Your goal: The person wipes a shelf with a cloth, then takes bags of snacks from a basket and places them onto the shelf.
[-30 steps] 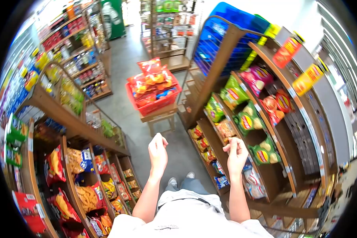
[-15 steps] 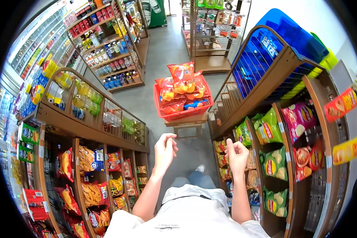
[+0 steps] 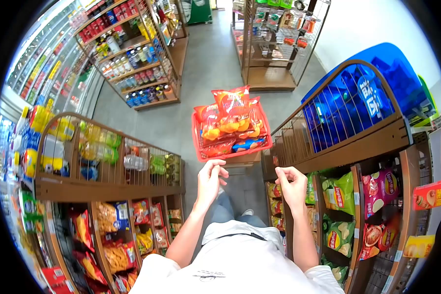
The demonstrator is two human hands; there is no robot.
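My left hand [image 3: 211, 180] is raised in front of my body, just below the near rim of a red shopping basket [image 3: 207, 156]. Its fingers are loosely bent and a little apart, with nothing seen in them. At a similar height to the right, my right hand [image 3: 292, 185] hangs near the right shelf, loosely curled and with nothing visible in it. Neither hand appears to hold the basket. Red snack bags [image 3: 234, 109] are heaped above its rim, and a blue bag [image 3: 248, 144] lies at the near side. Beneath the basket is a wooden stool [image 3: 240, 160], mostly hidden.
Shelves with snack bags [image 3: 116, 255] stand at my left, with bottles [image 3: 99, 149] behind a wire rail on top. On the right are chip bags [image 3: 339, 237] and a large blue bin [image 3: 362, 93]. A drinks rack [image 3: 137, 63] and another rack [image 3: 274, 78] flank the aisle ahead.
The view has shifted, bringing the basket lower and closer to my hands. My right hand's fingers have uncurled slightly. The left hand stays loosely bent, and my feet have moved.
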